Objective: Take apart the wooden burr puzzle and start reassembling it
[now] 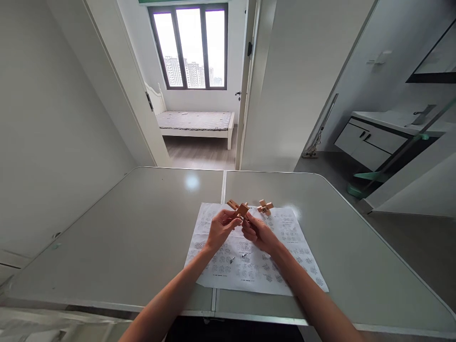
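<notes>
My left hand [219, 230] and my right hand [262, 233] meet over a large printed sheet [258, 280]. Between them they grip a wooden burr puzzle [242, 209], with blocky bars sticking out in different directions. Fingers of both hands are closed on it and hide its lower part. Just beyond my right hand, a second group of interlocked wooden puzzle pieces [265, 207] rests near the sheet's far edge, with a dark mark on one face. Small line diagrams cover the paper.
Under the sheet is a grey-green table [142, 237] with a pale seam down its middle. Past its far edge, a doorway leads to a bed [195, 121] below a window [190, 47]. A vanity cabinet [370, 140] stands off to the right.
</notes>
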`<action>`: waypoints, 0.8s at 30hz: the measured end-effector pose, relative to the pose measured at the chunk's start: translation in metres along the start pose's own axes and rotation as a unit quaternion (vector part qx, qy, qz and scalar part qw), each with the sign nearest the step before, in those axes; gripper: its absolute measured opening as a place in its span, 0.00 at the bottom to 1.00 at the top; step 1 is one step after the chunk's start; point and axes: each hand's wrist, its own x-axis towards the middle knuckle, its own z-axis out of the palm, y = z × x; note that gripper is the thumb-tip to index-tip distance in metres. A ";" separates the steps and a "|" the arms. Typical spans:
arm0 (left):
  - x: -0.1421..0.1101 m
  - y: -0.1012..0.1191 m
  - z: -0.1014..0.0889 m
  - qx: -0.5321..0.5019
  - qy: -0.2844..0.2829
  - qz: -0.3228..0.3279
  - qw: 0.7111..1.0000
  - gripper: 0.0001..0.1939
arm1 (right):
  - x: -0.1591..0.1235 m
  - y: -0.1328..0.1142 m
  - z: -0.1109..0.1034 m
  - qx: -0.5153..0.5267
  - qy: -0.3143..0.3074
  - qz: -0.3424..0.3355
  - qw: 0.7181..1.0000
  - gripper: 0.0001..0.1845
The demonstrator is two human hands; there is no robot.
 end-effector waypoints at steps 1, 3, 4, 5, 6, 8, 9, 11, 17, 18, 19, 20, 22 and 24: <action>0.000 0.001 0.000 -0.006 0.006 -0.003 1.000 0.19 | 0.000 0.000 0.001 -0.001 0.004 -0.002 1.000 0.28; 0.000 0.001 0.000 -0.024 0.020 -0.009 0.999 0.20 | 0.000 0.000 0.002 -0.002 0.011 -0.006 1.000 0.27; 0.001 0.001 0.000 -0.033 0.025 -0.013 0.999 0.20 | 0.000 0.000 0.002 -0.002 0.013 -0.009 1.000 0.26; 0.001 0.001 -0.001 -0.040 0.029 -0.016 0.999 0.21 | 0.000 0.000 0.003 -0.002 0.016 -0.012 1.000 0.26; 0.002 0.001 -0.001 -0.046 0.030 -0.019 0.998 0.21 | 0.000 0.000 0.003 -0.003 0.019 -0.015 1.000 0.25; 0.003 0.001 -0.001 -0.054 0.024 -0.023 0.998 0.21 | 0.001 0.000 0.004 -0.006 0.027 -0.022 0.999 0.25; 0.004 0.001 -0.002 -0.057 0.020 -0.024 0.998 0.22 | 0.001 0.000 0.004 -0.007 0.031 -0.025 0.999 0.25; 0.004 0.000 -0.003 -0.064 0.011 -0.024 0.998 0.22 | 0.000 0.000 0.005 -0.010 0.035 -0.028 0.999 0.25; 0.004 -0.002 -0.007 -0.081 -0.020 -0.019 0.996 0.22 | 0.000 -0.004 0.004 0.016 0.055 -0.047 0.997 0.24; 0.004 -0.002 -0.008 -0.072 -0.016 -0.015 0.997 0.21 | 0.000 -0.005 0.003 0.022 0.067 -0.052 0.996 0.24; 0.005 -0.002 -0.009 -0.057 -0.005 -0.007 0.998 0.21 | 0.001 -0.006 0.002 0.027 0.078 -0.058 0.995 0.24; 0.006 -0.002 -0.009 -0.038 0.013 0.003 0.999 0.20 | 0.001 -0.006 0.001 0.029 0.090 -0.063 0.994 0.23; 0.009 -0.002 -0.011 0.001 0.057 0.026 0.998 0.20 | 0.003 -0.006 0.000 0.030 0.113 -0.073 0.990 0.22; 0.012 -0.004 -0.014 0.030 0.092 0.041 0.995 0.21 | 0.004 -0.006 0.000 0.034 0.138 -0.086 0.986 0.21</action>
